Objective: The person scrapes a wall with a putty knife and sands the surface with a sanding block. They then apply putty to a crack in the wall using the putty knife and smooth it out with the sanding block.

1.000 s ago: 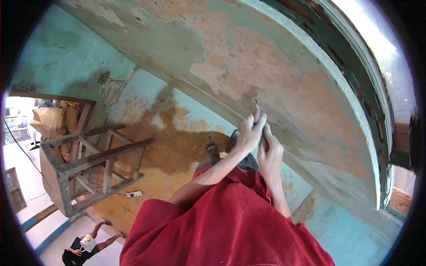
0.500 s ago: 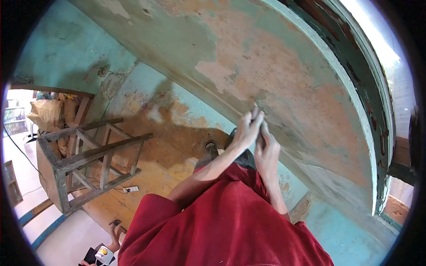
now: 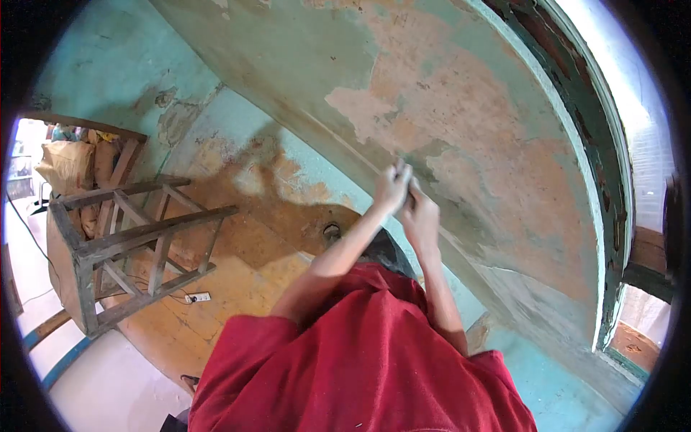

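My left hand (image 3: 393, 187) and my right hand (image 3: 420, 214) are close together in front of the wall (image 3: 461, 155), which has patchy green paint worn down to pinkish plaster. Fingers of both hands are curled in, with the left fingertips a little farther forward than the right. Motion smears the left fingers slightly. I cannot tell what, if anything, is pinched between them. Red cloth (image 3: 360, 353) covers my body below the forearms.
To the left is a wooden stool (image 3: 144, 245) with crossbars. Near its legs a white power strip (image 3: 198, 297) lies on the worn yellow floor (image 3: 237, 281). Brown sacks (image 3: 68, 165) sit behind the stool. A curved window ledge (image 3: 576, 144) runs down the right side.
Both hands have moved slightly up and left in the view, still close together, and the fingers look more curled. The view has shifted a little; a person's legs at lower left are now mostly out of sight.
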Tool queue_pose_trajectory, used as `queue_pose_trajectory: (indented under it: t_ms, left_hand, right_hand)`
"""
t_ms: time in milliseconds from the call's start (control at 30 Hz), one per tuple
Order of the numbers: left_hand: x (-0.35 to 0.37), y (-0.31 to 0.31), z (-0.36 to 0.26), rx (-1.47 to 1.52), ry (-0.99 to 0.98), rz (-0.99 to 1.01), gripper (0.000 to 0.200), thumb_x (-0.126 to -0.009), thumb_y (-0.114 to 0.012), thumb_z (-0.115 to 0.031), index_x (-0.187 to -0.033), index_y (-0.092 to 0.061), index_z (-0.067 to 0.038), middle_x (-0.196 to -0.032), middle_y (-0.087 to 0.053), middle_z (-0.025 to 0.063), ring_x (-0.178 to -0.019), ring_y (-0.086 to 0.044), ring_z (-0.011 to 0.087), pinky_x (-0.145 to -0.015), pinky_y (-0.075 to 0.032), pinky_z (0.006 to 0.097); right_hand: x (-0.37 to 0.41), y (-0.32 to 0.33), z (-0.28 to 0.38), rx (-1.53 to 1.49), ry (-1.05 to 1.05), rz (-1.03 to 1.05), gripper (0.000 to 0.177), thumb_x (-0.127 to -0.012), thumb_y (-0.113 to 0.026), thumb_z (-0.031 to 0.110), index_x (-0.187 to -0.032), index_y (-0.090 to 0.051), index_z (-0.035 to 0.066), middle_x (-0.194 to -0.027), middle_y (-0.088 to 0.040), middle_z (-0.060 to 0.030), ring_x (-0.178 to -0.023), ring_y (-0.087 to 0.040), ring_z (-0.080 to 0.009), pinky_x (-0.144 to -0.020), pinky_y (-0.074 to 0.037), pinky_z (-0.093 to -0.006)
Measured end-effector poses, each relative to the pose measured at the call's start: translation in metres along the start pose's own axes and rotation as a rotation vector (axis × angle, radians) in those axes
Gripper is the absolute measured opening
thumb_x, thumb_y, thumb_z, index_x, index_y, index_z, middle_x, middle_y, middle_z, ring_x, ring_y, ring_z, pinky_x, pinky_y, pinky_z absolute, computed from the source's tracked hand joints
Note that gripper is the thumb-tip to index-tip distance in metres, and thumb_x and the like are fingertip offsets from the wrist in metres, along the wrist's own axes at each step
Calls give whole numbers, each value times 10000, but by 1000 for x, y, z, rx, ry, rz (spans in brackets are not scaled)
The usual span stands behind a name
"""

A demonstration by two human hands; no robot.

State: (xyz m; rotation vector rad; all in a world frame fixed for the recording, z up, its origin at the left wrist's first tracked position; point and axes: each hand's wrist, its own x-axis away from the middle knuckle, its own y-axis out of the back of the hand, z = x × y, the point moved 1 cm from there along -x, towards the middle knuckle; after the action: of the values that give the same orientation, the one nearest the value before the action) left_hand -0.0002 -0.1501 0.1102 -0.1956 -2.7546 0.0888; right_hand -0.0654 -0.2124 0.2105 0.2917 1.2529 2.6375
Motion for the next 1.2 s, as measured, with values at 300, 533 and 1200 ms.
queue_pose_trajectory:
  t_ms: [300, 533, 1200]
  left_hand:
    - [36, 82, 67, -51, 384, 238, 525, -952, -602, -388, -1188, -623, 81, -1242, -653, 171, -1105, -594, 152, -948, -442, 291]
    - [51, 57, 104, 296, 195, 107, 340, -998, -563, -251, -1061, -628, 78, -988, -609, -7, -939, -537, 76, -860, -432, 251]
    - [-56, 47, 86, 344, -111, -28, 660, -943, -534, -153, -1510, -251, 34, -1407, -414, 356, -1070, -602, 486, -886, -504, 442]
  right_hand:
    - [35, -29, -52, -42, -21, 330, 445, -856, -571, 76, -1285, -583, -45, -993, -664, -307, -953, -698, -362, -835, -518, -403]
    - [24, -51, -68, -317, -52, 451, 507, -880, -499, 6, -1386, -505, -20, -1230, -627, -298, -1180, -627, -347, -993, -461, -350]
    - [-46, -131, -86, -48, 23, 211, 503, -993, -413, 73, -1466, -372, -91, -935, -628, -19, -673, -518, -24, -548, -387, -174]
